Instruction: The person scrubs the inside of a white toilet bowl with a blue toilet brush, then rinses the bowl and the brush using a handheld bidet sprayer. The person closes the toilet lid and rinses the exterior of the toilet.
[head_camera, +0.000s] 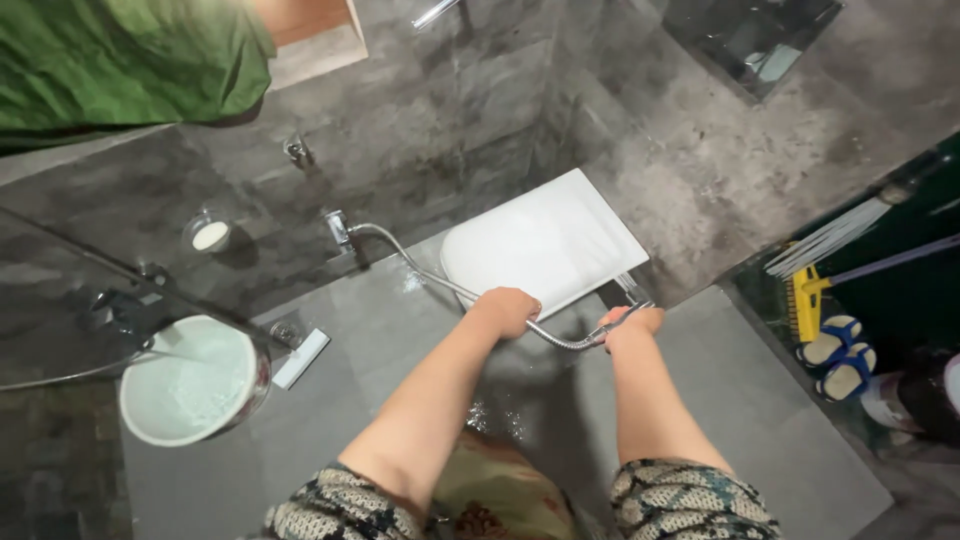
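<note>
A white bucket (188, 385), green cloth (120, 60), yellow broom (806, 300) and blue-white slippers (838, 356) sit around.

Sprayer head (622, 318) hidden in right hand (632, 322); green cloth (120, 60) cut off top-left.

My left hand (510, 308) and right hand (632, 322) emerge from knitted sleeves (690, 500) patterned in dark blue, cream and olive. The hose (440, 280) I grip is silvery metal. The toilet lid (545, 245) is plain white. Walls (480, 110) show mottled dark grey stone; the floor (760, 400) is a lighter, even grey. The bucket (190, 385) is pale, whitish green inside. A green cloth (120, 60) hangs at upper left. The brush (805, 300) is yellow; the slippers (838, 358) are blue and white.
</note>
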